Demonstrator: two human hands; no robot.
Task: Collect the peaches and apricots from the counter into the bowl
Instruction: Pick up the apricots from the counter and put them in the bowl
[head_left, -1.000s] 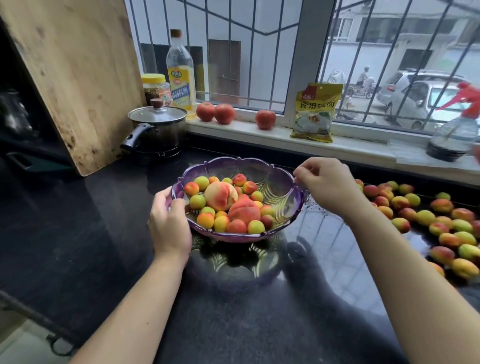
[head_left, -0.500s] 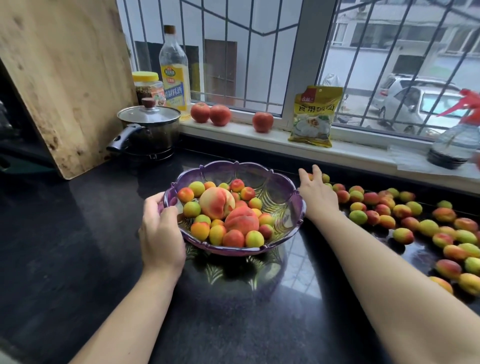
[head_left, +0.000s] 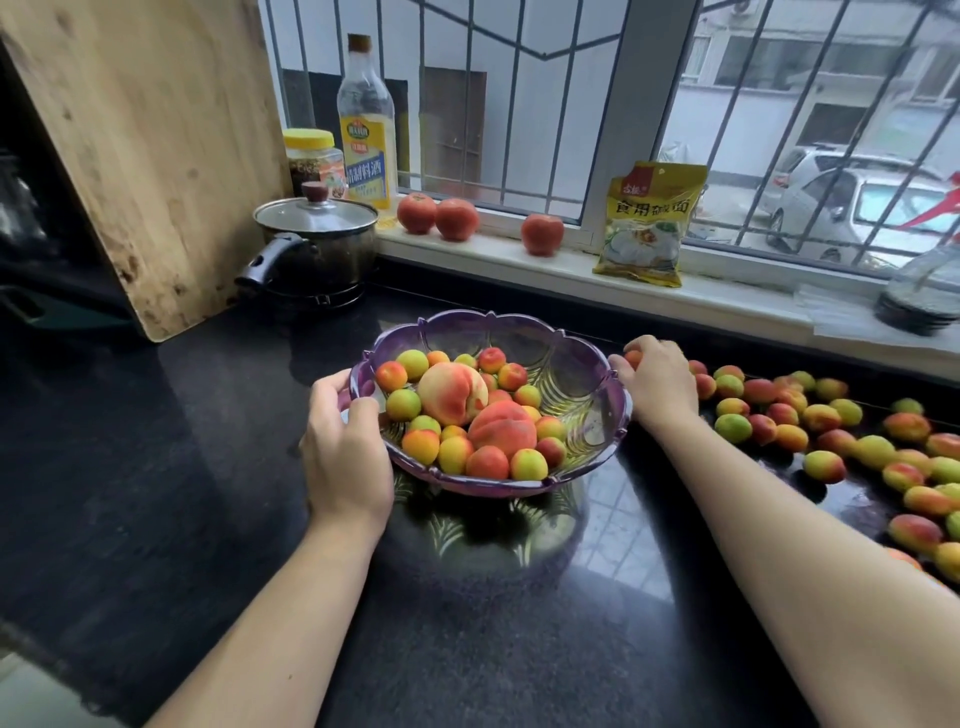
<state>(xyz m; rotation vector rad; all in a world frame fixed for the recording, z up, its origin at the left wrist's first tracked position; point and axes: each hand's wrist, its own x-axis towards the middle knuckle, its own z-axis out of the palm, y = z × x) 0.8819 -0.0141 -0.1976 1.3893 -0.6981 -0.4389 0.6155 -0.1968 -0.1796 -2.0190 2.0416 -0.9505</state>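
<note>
Apricots (head_left: 826, 441) lie scattered over the right half of the dark counter (head_left: 156, 467), many of them wet-looking and close together, while the purple bowl (head_left: 587, 364) in the middle already carries two peaches (head_left: 452, 392) and a heap of the small fruit. One risk, as I see it, is a rolling one: the surface is glossy, so a nudge from the forearm could send fruit toward the near edge. Another is the bowl itself, which is piled to the left (the right side shows bare glass), so it might tip if its left rim is let go carelessly.

Left hand (head_left: 345, 457) grips the bowl's near-left rim, thumb over the lip and the other fingers (head_left: 363, 410) curled beneath it. Right hand (head_left: 657, 382) sits just beyond the bowl's right rim, fingers bent down over a small reddish apricot (head_left: 632, 358) at the far-left end of the scatter; it touches it, though whether it is truly pinched I cannot tell.
</note>
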